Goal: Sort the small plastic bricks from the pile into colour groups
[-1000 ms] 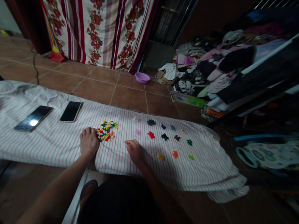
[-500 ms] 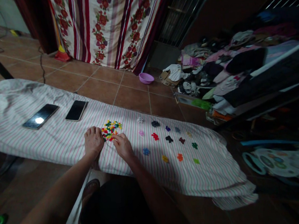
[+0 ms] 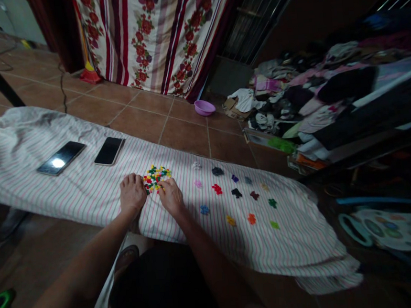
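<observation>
A mixed pile of small coloured pieces [image 3: 157, 173], mostly red, yellow, green and white, lies on the striped cloth [image 3: 183, 223]. My left hand [image 3: 132, 194] rests palm down against the pile's left edge, fingers laid out on the cloth. At the lower right edge of the pile, my right hand [image 3: 172, 196] has its thumb and fingertips pinched together; whatever is between them is too small to make out. Right of the hands sit small one-colour clusters, among them red pieces [image 3: 216, 189], blue pieces [image 3: 204, 209], yellow pieces [image 3: 230, 220] and black pieces [image 3: 236, 193].
Two phones, a larger phone [image 3: 62, 158] and a smaller phone [image 3: 109, 150], lie left on the cloth. Beyond it, a purple basin [image 3: 205, 108] stands on the tiled floor before a flowered curtain [image 3: 145, 39]. Clothes [image 3: 303, 83] are heaped at the right.
The whole view has shifted slightly, so things appear a little further right. My right fingers have moved slightly up into the pile's edge; my left hand stays beside it.
</observation>
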Demonstrator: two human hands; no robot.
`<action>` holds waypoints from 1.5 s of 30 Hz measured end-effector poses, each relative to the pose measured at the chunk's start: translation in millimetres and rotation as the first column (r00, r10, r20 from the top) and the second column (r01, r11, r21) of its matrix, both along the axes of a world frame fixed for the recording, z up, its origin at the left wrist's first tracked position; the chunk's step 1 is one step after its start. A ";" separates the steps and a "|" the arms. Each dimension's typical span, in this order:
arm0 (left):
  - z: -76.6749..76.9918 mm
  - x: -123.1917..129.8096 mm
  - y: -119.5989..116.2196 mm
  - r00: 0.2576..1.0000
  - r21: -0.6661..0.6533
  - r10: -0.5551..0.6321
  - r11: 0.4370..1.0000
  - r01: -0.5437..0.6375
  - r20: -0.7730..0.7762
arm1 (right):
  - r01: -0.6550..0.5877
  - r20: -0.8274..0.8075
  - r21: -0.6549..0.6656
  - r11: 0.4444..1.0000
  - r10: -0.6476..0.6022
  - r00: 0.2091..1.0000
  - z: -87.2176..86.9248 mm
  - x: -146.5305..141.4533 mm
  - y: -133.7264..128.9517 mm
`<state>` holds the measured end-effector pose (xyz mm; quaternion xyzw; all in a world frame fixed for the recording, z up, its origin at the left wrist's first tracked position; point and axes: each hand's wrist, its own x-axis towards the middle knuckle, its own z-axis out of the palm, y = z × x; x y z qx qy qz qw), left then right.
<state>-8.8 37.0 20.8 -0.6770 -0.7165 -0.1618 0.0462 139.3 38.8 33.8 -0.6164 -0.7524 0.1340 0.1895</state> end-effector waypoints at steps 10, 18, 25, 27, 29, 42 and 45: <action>0.3 0.0 0.3 1.000 -0.007 0.004 1.000 -0.004 0.028 | 0.002 0.074 -0.001 1.000 -0.002 0.997 2.5 -11.1 3.2; -2.7 -0.3 0.6 1.000 0.012 0.004 1.000 -0.004 -0.009 | -0.044 0.037 0.030 0.999 0.043 0.998 2.1 -13.8 4.3; -1.7 -0.9 0.4 1.000 -0.001 -0.004 1.000 0.004 0.000 | -0.077 -0.077 0.086 0.993 0.084 0.994 -2.1 -12.2 5.4; -1.5 -1.2 0.4 1.000 -0.003 -0.004 1.000 0.004 0.008 | -0.069 -0.115 0.083 0.994 0.079 0.990 -2.6 -12.2 5.2; -1.5 -1.4 0.6 1.000 -0.010 -0.004 1.000 0.005 0.019 | -0.059 -0.150 0.076 0.995 0.070 0.986 -3.7 -12.3 4.7; 7.2 -0.5 -2.6 1.000 -0.043 -0.008 0.999 0.008 0.009 | -0.017 -0.184 0.031 0.999 0.022 0.983 -5.8 7.0 -4.9; 8.0 -0.2 -2.6 1.000 -0.047 -0.007 0.999 0.007 0.015 | 0.050 -0.238 -0.006 0.999 -0.050 0.970 -8.3 12.9 -7.7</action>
